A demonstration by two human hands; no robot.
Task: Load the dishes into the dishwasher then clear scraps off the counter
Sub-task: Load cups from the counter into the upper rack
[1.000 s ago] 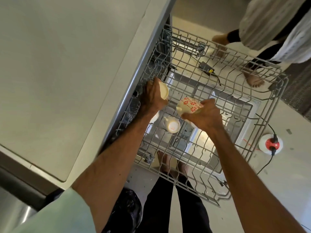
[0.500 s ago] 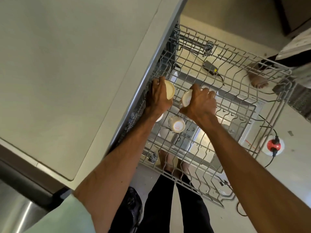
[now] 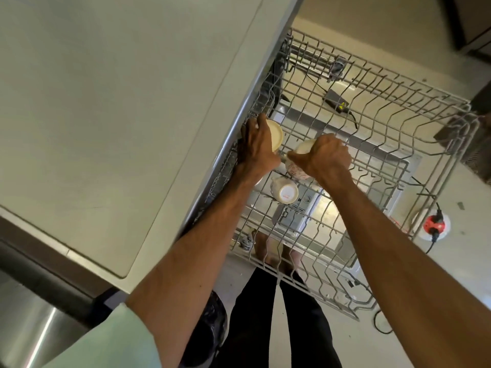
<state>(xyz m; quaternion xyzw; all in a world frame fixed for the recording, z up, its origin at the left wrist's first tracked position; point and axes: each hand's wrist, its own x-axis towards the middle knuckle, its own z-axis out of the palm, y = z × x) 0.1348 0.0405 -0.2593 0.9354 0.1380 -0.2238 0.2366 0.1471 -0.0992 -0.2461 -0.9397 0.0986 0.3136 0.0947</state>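
In the pulled-out wire rack (image 3: 398,107), at its counter side, we have two cups in hand. Our left hand (image 3: 256,147) curls its fingers round a plain cream cup (image 3: 276,135), tipped on its side right at the rack's edge under the counter (image 3: 119,102). Just beside it, our right hand (image 3: 322,158) wraps over a patterned cup (image 3: 297,171), fingers closed on its body, low among the wires. We cannot tell whether either cup already rests on the rack. A third cup (image 3: 284,193) sits upturned in the rack, just below the two hands.

We judge that the loading step is under way, with the scraps on the counter yet to come. The next move calls for turning each cup mouth down, settling it between the wires so it does not rock against its neighbour, and only then loosening the fingers.

Beneath the rack, the open dishwasher door (image 3: 385,166) shows through the wires. Farther out on the floor lie a black adapter (image 3: 337,100) and a red socket (image 3: 435,225). A steel sink (image 3: 32,314) lies at the lower left.
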